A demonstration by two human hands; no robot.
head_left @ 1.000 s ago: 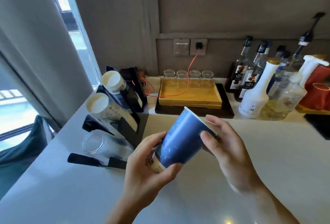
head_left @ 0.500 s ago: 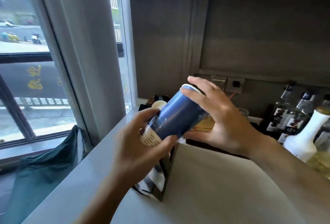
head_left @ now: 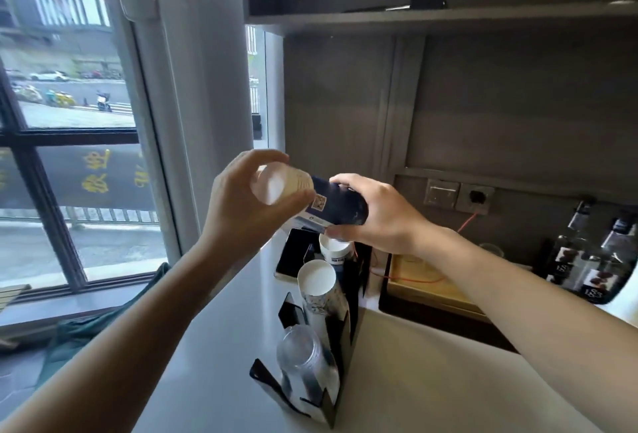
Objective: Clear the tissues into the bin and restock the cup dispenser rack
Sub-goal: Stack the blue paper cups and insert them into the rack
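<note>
I hold a blue paper cup [head_left: 333, 203] on its side in the air, its white base pointing left. My left hand [head_left: 241, 205] grips the base end and my right hand [head_left: 376, 213] wraps the rim end. Directly below stands the black cup dispenser rack [head_left: 340, 339] on the white counter [head_left: 431, 381]. The rack holds two stacks of white paper cups [head_left: 316, 279] in its upper slots and a stack of clear plastic cups [head_left: 300, 353] in the lowest slot. No tissues or bin are visible.
A phone [head_left: 293, 255] lies behind the rack. A wooden tray [head_left: 424, 286] with an orange cable sits to the right, and syrup bottles [head_left: 587, 260] stand at the far right. A window and curtain are on the left, with a shelf overhead.
Both hands lifted the blue cup higher above the rack and turned it so its white base faces me. The view tilted upward, now showing the rack's lower slots below the hands.
</note>
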